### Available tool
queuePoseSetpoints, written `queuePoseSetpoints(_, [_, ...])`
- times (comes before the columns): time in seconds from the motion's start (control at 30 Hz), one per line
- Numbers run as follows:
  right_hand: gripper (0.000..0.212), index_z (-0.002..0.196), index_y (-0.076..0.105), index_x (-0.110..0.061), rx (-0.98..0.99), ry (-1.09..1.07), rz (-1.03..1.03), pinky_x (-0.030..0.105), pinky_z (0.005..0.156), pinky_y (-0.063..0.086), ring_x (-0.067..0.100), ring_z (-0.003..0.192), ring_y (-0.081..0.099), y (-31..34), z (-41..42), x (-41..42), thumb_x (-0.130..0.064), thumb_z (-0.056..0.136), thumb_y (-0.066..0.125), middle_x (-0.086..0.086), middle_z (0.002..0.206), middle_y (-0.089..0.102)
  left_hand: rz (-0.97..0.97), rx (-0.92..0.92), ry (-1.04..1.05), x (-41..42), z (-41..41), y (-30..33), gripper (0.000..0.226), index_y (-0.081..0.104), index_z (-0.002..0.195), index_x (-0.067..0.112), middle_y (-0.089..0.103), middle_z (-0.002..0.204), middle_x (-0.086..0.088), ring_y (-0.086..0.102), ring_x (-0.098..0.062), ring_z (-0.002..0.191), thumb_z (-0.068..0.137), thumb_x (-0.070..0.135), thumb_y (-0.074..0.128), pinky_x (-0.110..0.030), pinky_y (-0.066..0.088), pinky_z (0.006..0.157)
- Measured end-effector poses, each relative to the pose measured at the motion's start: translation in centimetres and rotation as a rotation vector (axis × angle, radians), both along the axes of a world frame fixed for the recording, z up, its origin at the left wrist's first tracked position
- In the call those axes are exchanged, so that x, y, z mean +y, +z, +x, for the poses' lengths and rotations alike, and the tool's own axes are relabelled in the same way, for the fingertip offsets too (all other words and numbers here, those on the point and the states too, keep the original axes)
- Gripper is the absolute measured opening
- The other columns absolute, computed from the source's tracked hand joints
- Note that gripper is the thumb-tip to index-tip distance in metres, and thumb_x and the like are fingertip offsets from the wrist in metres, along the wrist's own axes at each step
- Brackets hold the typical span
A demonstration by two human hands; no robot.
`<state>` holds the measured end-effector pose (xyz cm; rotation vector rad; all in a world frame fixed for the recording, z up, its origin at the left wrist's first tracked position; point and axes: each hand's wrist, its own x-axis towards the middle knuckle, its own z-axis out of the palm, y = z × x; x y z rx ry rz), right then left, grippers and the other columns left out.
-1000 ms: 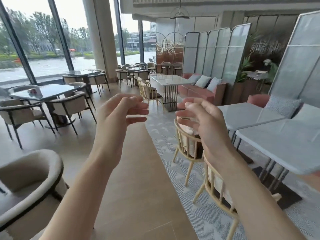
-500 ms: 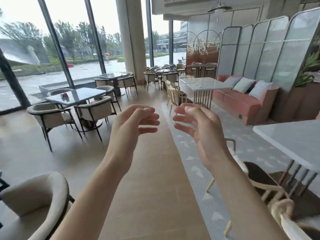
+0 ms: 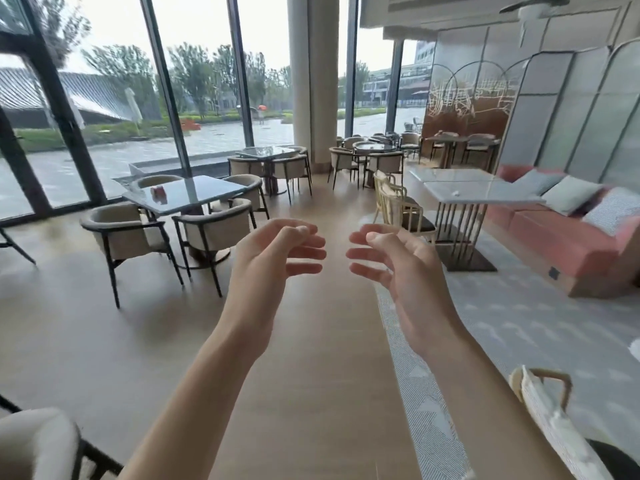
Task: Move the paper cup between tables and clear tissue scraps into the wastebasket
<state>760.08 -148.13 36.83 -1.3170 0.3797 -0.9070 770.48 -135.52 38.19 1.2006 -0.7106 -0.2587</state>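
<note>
The fingers of the left hand were loosely curled and released, grasping nothing. Those of the right hand were likewise spread and empty. The two hands were raised side by side, apart, palms roughly facing each other, above a tan wooden floor.

To the right of the wood ran a grey patterned carpet. On the left stood a dark glass-topped desk ringed by beige armchairs; a small reddish object, possibly the paper cup though too blurred to confirm, sat near its left edge. On the right a white desk on slim metal legs carried a tiny white scrap, beside a pink sofa with pale cushions. Tall windows and a round column closed the far side. No wastebasket could be identified.
</note>
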Motion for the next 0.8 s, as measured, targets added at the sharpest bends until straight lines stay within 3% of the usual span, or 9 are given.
queuePoseSetpoints(0.17, [0.014,0.102,0.071,-0.01,0.006,-0.138,0.004,0.038,0.087,0.061,0.02,0.09,0.074,-0.2,5.3,-12.3,-0.007,0.1,0.058,0.015,0.108,0.077,-0.013,0.047,-0.139,-14.4,7.3,-0.7,0.021,0.072,0.09,0.005,0.075,0.081,-0.01,0.073,-0.026,0.082,0.1,0.002,0.054,-0.036,0.061,0.074])
queuePoseSetpoints(0.37, [0.018,0.097,0.073,-0.014,-0.031,-0.364,-0.042,0.029,0.079,0.063,0.017,0.088,0.076,2.9,8.6,-27.3,-0.007,0.1,0.057,0.005,0.098,0.08,-0.015,-0.023,-0.38,-31.5,13.0,2.6,0.021,0.074,0.089,0.007,0.075,0.082,-0.009,0.072,-0.023,0.08,0.099,0.003,0.056,-0.035,0.061,0.075])
queuePoseSetpoints(0.47, [0.021,0.093,0.075,-0.018,-0.033,-0.428,-0.041,0.033,0.083,0.062,0.018,0.091,0.075,3.2,10.2,-33.6,-0.008,0.1,0.058,0.005,0.099,0.08,-0.003,-0.047,-0.444,-38.5,14.8,3.2,0.02,0.074,0.09,0.006,0.075,0.082,-0.01,0.072,-0.023,0.081,0.099,0.004,0.057,-0.035,0.061,0.077])
queuePoseSetpoints(0.6, [0.019,0.093,0.076,-0.018,-0.025,-0.45,-0.073,0.035,0.086,0.062,0.02,0.097,0.075,3.3,13.6,-41.8,-0.012,0.1,0.06,0.007,0.103,0.079,0.012,-0.055,-0.449,-47.6,18.1,3.3,0.016,0.074,0.091,0.006,0.075,0.084,-0.011,0.072,-0.023,0.082,0.097,0.007,0.059,-0.041,0.06,0.081])
queuePoseSetpoints(0.7, [0.016,0.097,0.075,-0.016,-0.029,-0.403,-0.108,0.037,0.089,0.062,0.016,0.094,0.075,3.4,17.4,-49.0,-0.012,0.1,0.06,0.003,0.1,0.079,-0.01,-0.066,-0.411,-54.3,21.6,3.2,0.017,0.075,0.091,0.007,0.075,0.087,-0.01,0.074,-0.022,0.082,0.087,0.018,0.063,-0.034,0.062,0.077])
queuePoseSetpoints(0.8, [0.016,0.101,0.075,-0.013,-0.033,-0.335,-0.133,0.032,0.086,0.063,0.017,0.093,0.076,3.8,22.1,-56.3,-0.013,0.101,0.059,0.002,0.098,0.08,-0.015,-0.091,-0.335,-60.7,25.3,3.2,0.015,0.073,0.094,0.004,0.076,0.082,-0.006,0.074,-0.018,0.079,0.097,0.008,0.058,-0.027,0.06,0.071])
